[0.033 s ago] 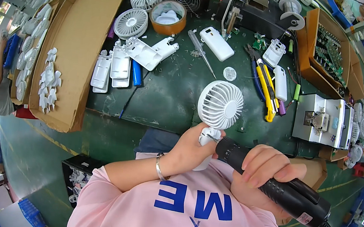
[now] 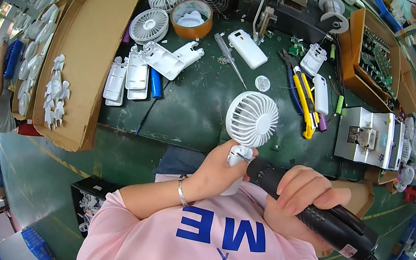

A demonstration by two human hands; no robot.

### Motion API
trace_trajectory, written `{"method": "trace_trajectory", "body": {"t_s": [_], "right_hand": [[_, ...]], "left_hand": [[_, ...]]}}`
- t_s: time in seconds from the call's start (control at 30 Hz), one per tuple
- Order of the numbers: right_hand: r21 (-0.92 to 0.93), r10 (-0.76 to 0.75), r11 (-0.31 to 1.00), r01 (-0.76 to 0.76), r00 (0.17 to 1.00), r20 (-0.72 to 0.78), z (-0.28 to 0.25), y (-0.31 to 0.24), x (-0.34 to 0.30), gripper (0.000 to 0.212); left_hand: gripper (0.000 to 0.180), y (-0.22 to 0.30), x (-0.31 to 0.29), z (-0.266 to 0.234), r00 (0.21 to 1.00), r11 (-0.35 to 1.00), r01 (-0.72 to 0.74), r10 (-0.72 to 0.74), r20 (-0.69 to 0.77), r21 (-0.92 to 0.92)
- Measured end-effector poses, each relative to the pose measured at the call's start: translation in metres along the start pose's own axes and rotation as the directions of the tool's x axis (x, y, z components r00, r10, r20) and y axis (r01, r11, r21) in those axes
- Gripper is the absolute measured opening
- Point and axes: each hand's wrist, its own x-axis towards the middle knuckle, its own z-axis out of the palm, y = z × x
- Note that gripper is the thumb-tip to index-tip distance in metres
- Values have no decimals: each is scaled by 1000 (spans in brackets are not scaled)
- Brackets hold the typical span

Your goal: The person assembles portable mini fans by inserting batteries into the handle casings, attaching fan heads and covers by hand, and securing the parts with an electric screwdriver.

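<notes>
My left hand (image 2: pixel 218 164) is closed around the handle of a white handheld fan (image 2: pixel 252 119), its round slatted head pointing up over the table's near edge. In my right hand (image 2: pixel 305 191) is a black electric screwdriver (image 2: pixel 340 225) with a cord at its rear end. The thin bit reaches the fan's neck just under the head; whether it sits in a screw I cannot tell. Beyond the fan head lie a small round white mesh disc (image 2: pixel 262 83) and a thin screwdriver (image 2: pixel 230 61).
White casing parts (image 2: pixel 162 62) and a blue cylindrical cell (image 2: pixel 155 84) lie left. A tape roll (image 2: pixel 191 19) holds a white piece. A yellow cutter (image 2: pixel 303 104) and pliers (image 2: pixel 292 80) lie right, near a grey metal fixture (image 2: pixel 370 138). Cardboard trays (image 2: pixel 93 20) flank the left side.
</notes>
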Motion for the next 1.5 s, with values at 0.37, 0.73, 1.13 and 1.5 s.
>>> {"method": "trace_trajectory", "body": {"t_s": [0.37, 0.73, 1.13, 1.5], "right_hand": [[29, -22, 999, 23, 999, -32, -1, -2, 5, 24], [-132, -195, 976, 173, 964, -183, 12, -6, 4, 37], [-60, -70, 996, 59, 977, -200, 2, -1, -3, 29], [-240, -42, 971, 27, 998, -56, -18, -9, -5, 43]], "left_hand": [[25, 3, -1, 2, 999, 999, 37, -37, -14, -23], [18, 7, 4, 6, 998, 900, -20, -6, -58, -436], [21, 6, 0, 7, 993, 985, -119, 117, -22, -122], [26, 6, 1, 7, 997, 952, 59, -44, 58, -299]]}}
